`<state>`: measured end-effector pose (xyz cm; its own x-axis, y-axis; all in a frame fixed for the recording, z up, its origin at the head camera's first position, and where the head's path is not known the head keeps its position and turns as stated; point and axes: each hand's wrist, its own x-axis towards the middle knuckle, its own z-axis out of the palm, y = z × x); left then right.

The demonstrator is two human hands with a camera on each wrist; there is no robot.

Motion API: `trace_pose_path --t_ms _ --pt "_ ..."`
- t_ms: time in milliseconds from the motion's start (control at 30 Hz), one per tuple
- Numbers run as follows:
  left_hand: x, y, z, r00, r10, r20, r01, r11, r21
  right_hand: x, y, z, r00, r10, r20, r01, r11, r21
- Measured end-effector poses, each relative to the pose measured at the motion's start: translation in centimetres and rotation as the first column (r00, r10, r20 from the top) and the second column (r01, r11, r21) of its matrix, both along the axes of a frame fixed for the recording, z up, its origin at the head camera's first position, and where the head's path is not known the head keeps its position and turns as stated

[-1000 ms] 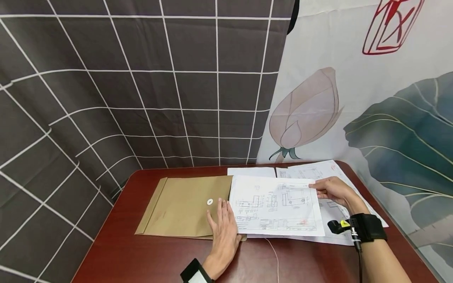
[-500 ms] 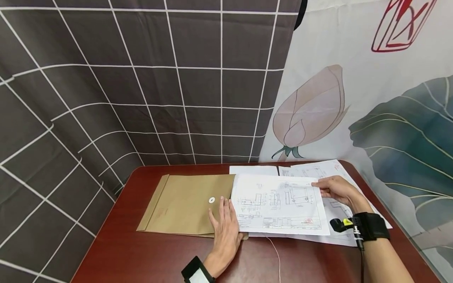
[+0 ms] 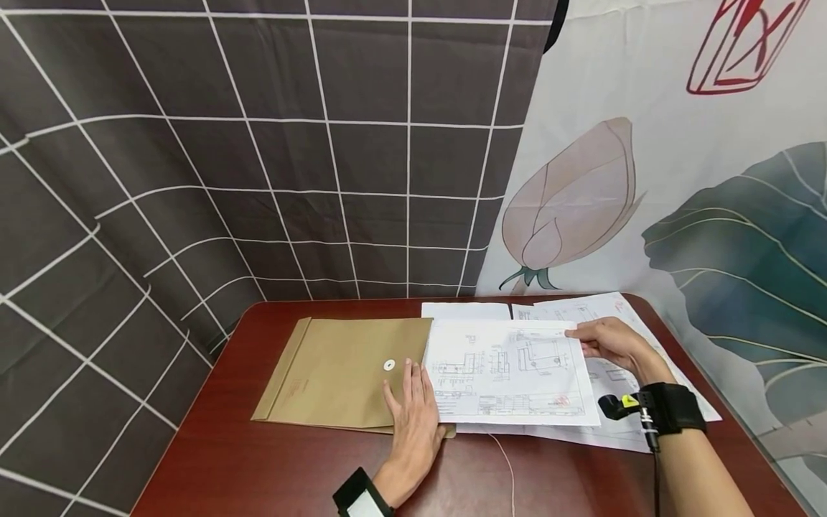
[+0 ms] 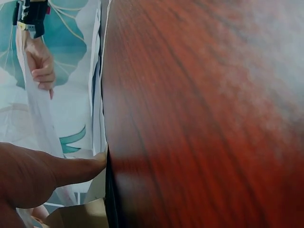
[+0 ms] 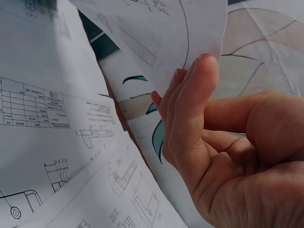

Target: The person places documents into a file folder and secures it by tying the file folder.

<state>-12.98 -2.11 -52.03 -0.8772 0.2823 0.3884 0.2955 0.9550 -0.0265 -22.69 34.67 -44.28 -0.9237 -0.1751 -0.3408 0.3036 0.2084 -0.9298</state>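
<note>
A brown paper document envelope (image 3: 336,373) with a white round button lies flat on the table. My left hand (image 3: 413,424) rests on its right side with straight fingers, beside the left edge of a white technical drawing sheet (image 3: 510,380). The left wrist view shows the thumb (image 4: 78,170) extended along the near edge. My right hand (image 3: 614,341) pinches the drawing's upper right edge, between thumb and fingers in the right wrist view, where the held sheet (image 5: 161,28) rises off the papers below. Whether the drawing's left edge is inside the envelope cannot be told.
More drawing sheets (image 3: 623,420) lie spread under and behind the held one, towards the table's right edge. A thin white string (image 3: 504,459) trails towards the front of the reddish-brown table (image 3: 258,474). Grey gridded cloth (image 3: 362,158) and a floral cloth (image 3: 568,201) hang behind.
The right hand has shifted slightly left with the drawing in its grip. The left hand stays in place on the envelope. The head view has moved a little.
</note>
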Motion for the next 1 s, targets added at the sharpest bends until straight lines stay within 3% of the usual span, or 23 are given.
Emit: trace_pose_path --t_ms 367,1000 --pt "-0.2 -0.4 0.4 1.0 0.01 -0.005 -0.01 1.0 -0.018 -1.8 -2.6 0.0 1.0 0.019 -0.025 -0.018 1.0 0.016" --pt "0.2 -0.2 -0.1 0.999 -0.029 -0.013 0.029 1.0 -0.001 -2.2 -4.7 -0.7 0.999 -0.012 -0.036 0.014 0.998 0.055"
